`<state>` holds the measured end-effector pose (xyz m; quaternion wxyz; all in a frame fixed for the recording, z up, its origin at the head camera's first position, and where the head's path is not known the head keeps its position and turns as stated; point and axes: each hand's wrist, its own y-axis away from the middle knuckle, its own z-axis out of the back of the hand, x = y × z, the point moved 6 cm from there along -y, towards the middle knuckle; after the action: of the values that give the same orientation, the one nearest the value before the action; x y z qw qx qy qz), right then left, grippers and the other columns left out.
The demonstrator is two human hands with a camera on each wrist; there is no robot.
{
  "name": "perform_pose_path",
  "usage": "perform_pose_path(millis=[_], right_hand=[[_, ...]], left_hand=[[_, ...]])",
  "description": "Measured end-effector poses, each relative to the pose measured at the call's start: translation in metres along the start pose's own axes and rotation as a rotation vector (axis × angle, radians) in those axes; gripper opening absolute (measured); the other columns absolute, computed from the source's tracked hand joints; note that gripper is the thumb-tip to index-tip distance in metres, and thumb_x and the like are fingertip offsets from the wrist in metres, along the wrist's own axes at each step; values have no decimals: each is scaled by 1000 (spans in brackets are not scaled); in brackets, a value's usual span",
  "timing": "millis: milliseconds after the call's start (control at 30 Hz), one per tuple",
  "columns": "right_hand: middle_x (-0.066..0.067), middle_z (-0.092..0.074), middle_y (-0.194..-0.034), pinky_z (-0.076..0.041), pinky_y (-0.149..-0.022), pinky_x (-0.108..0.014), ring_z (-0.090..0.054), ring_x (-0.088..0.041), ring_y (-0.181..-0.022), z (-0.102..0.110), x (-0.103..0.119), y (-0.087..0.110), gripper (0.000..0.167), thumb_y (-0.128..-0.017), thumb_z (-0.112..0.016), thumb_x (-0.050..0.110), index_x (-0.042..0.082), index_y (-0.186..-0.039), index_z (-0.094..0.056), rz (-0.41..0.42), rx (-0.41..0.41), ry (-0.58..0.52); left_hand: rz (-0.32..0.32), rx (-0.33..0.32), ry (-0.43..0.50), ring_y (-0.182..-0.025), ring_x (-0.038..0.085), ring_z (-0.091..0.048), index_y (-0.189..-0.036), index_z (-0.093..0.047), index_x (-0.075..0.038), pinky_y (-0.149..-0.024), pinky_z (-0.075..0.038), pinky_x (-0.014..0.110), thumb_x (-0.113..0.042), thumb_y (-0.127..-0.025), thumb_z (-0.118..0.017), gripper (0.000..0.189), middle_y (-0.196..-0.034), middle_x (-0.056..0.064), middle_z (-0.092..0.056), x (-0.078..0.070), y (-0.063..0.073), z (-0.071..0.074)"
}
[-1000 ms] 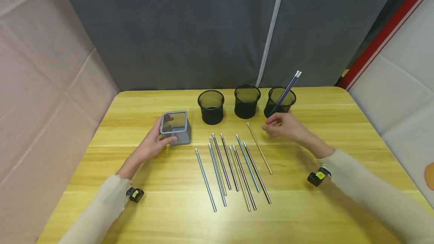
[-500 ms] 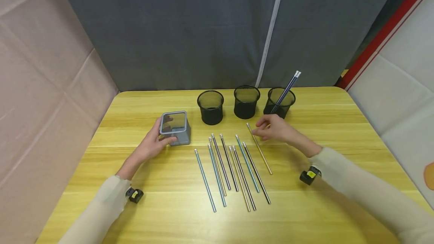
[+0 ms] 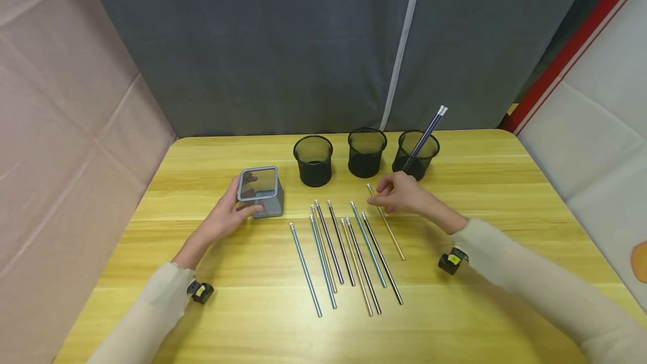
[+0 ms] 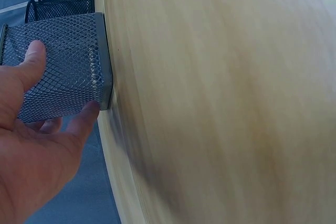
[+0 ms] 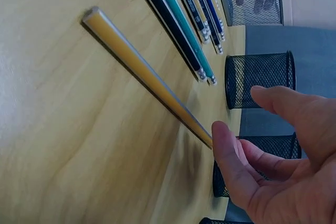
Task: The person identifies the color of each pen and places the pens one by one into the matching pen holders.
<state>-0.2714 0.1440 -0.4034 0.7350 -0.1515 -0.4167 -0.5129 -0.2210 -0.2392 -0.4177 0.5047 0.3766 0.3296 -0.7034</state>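
Observation:
My left hand (image 3: 222,221) grips a grey square mesh pencil holder (image 3: 271,205) from its left side, thumb on the near wall; in the left wrist view the fingers lie around the mesh (image 4: 63,69). Over the eraser half of a yellow pencil (image 3: 394,239) is my right hand (image 3: 404,194). In the right wrist view its thumb and fingers stand apart, and the fingertips overlap the far end of the yellow pencil (image 5: 142,72); I cannot tell whether they touch it. Several other pencils, teal (image 3: 305,270), yellow and dark, lie left of it on the table.
Three round black mesh cups stand along the back: left (image 3: 315,174), middle (image 3: 365,165) and right (image 3: 418,168). Dark blue pencils (image 3: 431,126) lean in the right cup. A grey curtain (image 3: 273,49) hangs behind the wooden table (image 3: 242,308).
My right hand has moved left, from in front of the right cup to over the yellow pencil. The left hand and the square holder have stayed put.

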Motion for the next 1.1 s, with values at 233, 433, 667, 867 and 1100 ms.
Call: perform_pose_path(millis=[233,433,667,867,1100], right_hand=[[-9,-69,-78,-53,-63,-32,-69,-27,-62,1,-5,-2,36,-88,-82,30,0,-97,-63,-37,-3,97],[-7,-66,-74,-53,-61,-30,-69,-23,-60,-6,-13,-5,34,-86,-85,25,0,-94,-63,-67,-14,101],[-3,-62,-62,-52,-57,-27,-65,-17,-51,-14,-10,-9,24,-84,-84,11,1,-86,-62,11,-30,167],[-3,-60,-60,-55,-52,-27,-64,-16,-50,-18,-7,-13,17,-85,-78,1,0,-83,-62,49,-13,154],[-3,-63,-60,-52,-53,-25,-62,-15,-49,-19,-5,-12,13,-85,-75,-2,-1,-83,-62,63,4,143]], left_hand=[[7,0,9,-141,44,-35,-160,-16,-6,-109,-37,59,-2,-97,-68,82,-151,28,-38,0,0,1],[2,2,11,-142,45,-33,-160,-16,-6,-110,-36,60,-3,-97,-69,82,-152,28,-37,0,-1,1],[3,8,30,-141,46,-34,-160,-16,-5,-108,-38,59,-2,-97,-68,82,-152,29,-35,1,0,0],[5,7,28,-141,45,-34,-160,-15,-6,-109,-37,59,-3,-97,-68,83,-152,29,-36,2,0,0],[5,4,23,-140,45,-36,-160,-16,-5,-109,-38,59,-2,-97,-69,82,-150,29,-38,0,0,-1]])
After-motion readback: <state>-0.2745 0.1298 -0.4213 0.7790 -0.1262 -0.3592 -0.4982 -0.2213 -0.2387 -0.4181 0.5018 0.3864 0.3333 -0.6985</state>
